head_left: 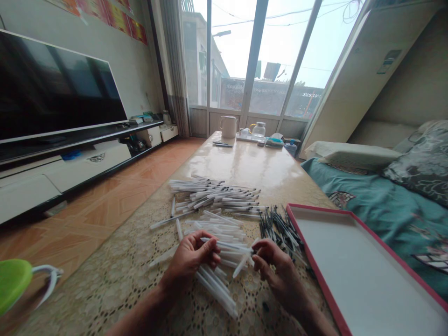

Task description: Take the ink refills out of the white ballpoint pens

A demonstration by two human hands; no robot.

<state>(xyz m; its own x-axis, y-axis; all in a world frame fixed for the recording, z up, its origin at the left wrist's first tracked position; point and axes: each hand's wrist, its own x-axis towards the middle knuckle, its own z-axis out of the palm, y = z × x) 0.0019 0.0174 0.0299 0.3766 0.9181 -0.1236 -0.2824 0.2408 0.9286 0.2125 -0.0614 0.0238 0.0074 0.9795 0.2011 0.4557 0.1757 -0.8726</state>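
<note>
A white pen barrel point(231, 246) lies level between my two hands. My left hand point(196, 256) is closed round its left end with thumb and fingers. At its right end, my right hand point(273, 263) pinches close to a small dark piece, partly hidden by the fingertips. Beneath my left hand, a bundle of white barrels point(219, 289) points down to the right; whether the hand also grips these I cannot tell. More loose white barrels point(219, 226) lie just beyond. Right of them is a heap of thin dark pen refills point(276, 228). Farther off lies a pile of dark-tipped pens point(210, 193).
A shallow tray with a red rim point(318, 270) lies at the right edge of the patterned table point(140, 298). At the far end stand a pitcher point(228, 127) and a glass teapot point(259, 129). A green stool point(14, 284) is at lower left.
</note>
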